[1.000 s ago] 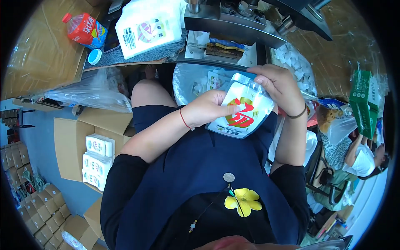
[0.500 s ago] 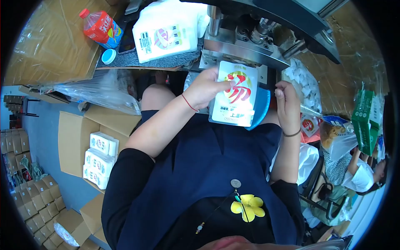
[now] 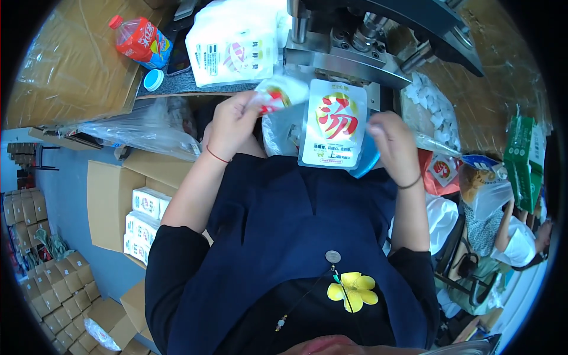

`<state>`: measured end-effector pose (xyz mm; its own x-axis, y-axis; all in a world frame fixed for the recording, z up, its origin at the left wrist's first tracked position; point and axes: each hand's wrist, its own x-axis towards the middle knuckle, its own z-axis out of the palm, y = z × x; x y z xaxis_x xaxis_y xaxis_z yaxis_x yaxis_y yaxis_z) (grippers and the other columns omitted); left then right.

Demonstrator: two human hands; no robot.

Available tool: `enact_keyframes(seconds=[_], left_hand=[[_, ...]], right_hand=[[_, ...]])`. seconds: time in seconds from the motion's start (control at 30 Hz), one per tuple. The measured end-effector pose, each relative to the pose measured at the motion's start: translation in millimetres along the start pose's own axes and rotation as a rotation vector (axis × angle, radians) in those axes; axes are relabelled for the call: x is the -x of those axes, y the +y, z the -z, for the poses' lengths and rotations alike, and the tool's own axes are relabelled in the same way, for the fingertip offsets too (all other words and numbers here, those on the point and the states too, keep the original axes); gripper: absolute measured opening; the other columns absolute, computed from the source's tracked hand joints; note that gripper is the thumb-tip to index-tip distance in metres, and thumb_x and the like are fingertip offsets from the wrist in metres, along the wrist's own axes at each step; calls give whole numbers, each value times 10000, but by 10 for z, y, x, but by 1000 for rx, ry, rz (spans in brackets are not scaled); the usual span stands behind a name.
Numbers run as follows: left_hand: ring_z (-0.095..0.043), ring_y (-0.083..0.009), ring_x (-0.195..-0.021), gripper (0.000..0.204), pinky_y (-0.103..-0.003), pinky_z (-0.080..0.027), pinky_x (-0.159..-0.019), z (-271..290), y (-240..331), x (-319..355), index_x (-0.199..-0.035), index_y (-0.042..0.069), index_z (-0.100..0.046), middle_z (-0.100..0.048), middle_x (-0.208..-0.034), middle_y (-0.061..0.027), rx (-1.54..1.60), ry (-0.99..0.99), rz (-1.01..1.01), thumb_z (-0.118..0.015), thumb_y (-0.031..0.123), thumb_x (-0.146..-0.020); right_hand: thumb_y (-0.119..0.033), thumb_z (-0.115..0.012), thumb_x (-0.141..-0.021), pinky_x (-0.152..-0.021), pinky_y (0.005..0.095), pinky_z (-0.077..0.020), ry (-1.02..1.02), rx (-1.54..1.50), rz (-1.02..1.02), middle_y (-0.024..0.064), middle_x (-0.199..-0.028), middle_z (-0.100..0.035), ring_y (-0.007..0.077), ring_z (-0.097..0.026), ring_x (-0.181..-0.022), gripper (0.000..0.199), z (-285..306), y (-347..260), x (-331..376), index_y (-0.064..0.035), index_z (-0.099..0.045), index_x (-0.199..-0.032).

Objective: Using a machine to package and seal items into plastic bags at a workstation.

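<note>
My left hand [image 3: 234, 121] pinches a white printed pouch [image 3: 283, 94], bent and blurred by motion, left of the machine's front. Another flat white pouch [image 3: 334, 125] with large red lettering and a gold ring lies face up in front of the machine, over a blue curved edge [image 3: 368, 158]. My right hand [image 3: 397, 148] is beside that pouch's right edge, fingers curled and smeared; whether they touch or grip it is unclear. A stack of white pouches [image 3: 234, 50] rests on the grey cloth-covered surface at the far left.
The metal press [image 3: 349, 62] stands straight ahead. A red-capped drink bottle [image 3: 141, 42] lies beside a blue lid [image 3: 154, 80]. White scraps [image 3: 435, 109] sit in a bag at right. An open carton [image 3: 109, 204] holds packed pouches at left. Another person [image 3: 515, 239] sits at far right.
My left hand has left the front pouch and moved left, now with a separate pouch in it. My right hand has shifted slightly left and down toward the front pouch.
</note>
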<state>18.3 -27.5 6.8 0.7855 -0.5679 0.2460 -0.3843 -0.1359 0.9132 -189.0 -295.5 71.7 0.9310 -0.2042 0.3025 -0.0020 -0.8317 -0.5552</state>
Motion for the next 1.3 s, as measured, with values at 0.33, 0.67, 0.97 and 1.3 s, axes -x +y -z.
enact_keyframes(seconds=[0.33,0.67,0.97,1.3], left_hand=[[-611,-42,-745,261,-228,-506,-651,-750,581,201,-975,-23,-729,-707,-821,-41,191,-415,189,-766,224,-901],[-694,-148,-941,272,-294,-549,-867,-1002,524,300,-1149,-43,-677,-728,-1071,-107,760,-723,578,-698,101,-919],[-713,-214,-962,339,-346,-566,-873,-842,408,-314,-1178,-65,-642,-704,-1141,-161,899,-536,685,-693,3,-850],[-453,-465,-1298,647,-487,-428,-1001,31,-88,-348,-1426,92,-462,-385,-1497,-235,-1096,-12,-444,-716,232,-847]], right_hand=[[-114,-682,-910,-698,273,-480,206,-277,11,67,-866,-688,151,-623,-772,117,-21,-297,-376,2,-680,-907],[-192,-576,-972,-835,413,-513,44,333,-16,170,-1089,-661,354,-647,-996,223,368,103,-292,-45,-661,-1116],[-117,-674,-857,-848,475,-499,-25,495,-220,203,-1116,-621,414,-619,-986,342,353,1236,-161,-77,-587,-1184],[-120,-636,-896,-851,415,-495,262,363,-195,218,-1125,-637,403,-621,-982,294,408,1228,2,-50,-565,-1172]])
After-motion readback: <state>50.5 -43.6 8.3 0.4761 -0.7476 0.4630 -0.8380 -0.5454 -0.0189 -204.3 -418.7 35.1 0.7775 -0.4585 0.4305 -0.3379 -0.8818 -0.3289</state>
